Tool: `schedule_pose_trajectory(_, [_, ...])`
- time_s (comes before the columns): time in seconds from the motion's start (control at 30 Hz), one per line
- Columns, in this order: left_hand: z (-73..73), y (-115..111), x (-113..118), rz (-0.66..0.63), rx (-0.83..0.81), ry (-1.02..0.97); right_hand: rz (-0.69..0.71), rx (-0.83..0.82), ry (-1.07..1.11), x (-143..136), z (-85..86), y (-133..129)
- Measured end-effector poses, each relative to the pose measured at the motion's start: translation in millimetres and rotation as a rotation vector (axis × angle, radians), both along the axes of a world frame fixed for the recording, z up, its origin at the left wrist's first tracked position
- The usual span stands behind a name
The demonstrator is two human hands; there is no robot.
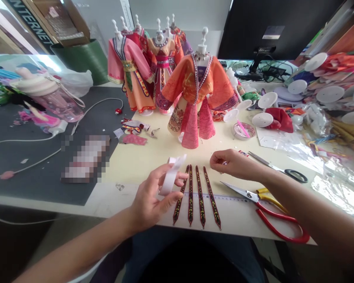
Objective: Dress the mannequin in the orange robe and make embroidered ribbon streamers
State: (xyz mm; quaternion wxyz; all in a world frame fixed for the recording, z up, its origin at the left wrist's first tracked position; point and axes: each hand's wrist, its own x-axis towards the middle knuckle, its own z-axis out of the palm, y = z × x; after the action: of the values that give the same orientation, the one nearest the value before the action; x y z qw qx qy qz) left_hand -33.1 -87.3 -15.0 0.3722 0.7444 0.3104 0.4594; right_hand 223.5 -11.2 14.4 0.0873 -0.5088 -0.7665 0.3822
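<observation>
My left hand is curled round a roll of white tape, with its loose end sticking up to the right. Several narrow black embroidered strips with pointed ends lie side by side just to the right of that hand. Above the rightmost strip hovers my right hand, its fingers pinched together. A small patterned bit shows by the fingertips, but I cannot make out what they hold. Below the right hand, large scissors with red and yellow handles lie partly beneath the forearm.
Small black-handled scissors lie to the right. A doll-sized orange robe stands on a form, other dressed forms behind it. A ruler runs under the strips. Fabric scraps, a tape ring and a pink bottle sit around.
</observation>
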Motion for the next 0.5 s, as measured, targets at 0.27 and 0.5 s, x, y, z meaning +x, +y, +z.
schedule_pose_trajectory(0.27, [0.7, 11, 4, -0.152, 0.772, 0.632, 0.208, -0.161, -0.102, -9, 1.0, 26])
schedule_pose_trajectory(0.5, [-3.6, 19, 28, -0.193, 0.994, 0.762, 0.231, -0.197, -0.166, -13, -1.3, 33])
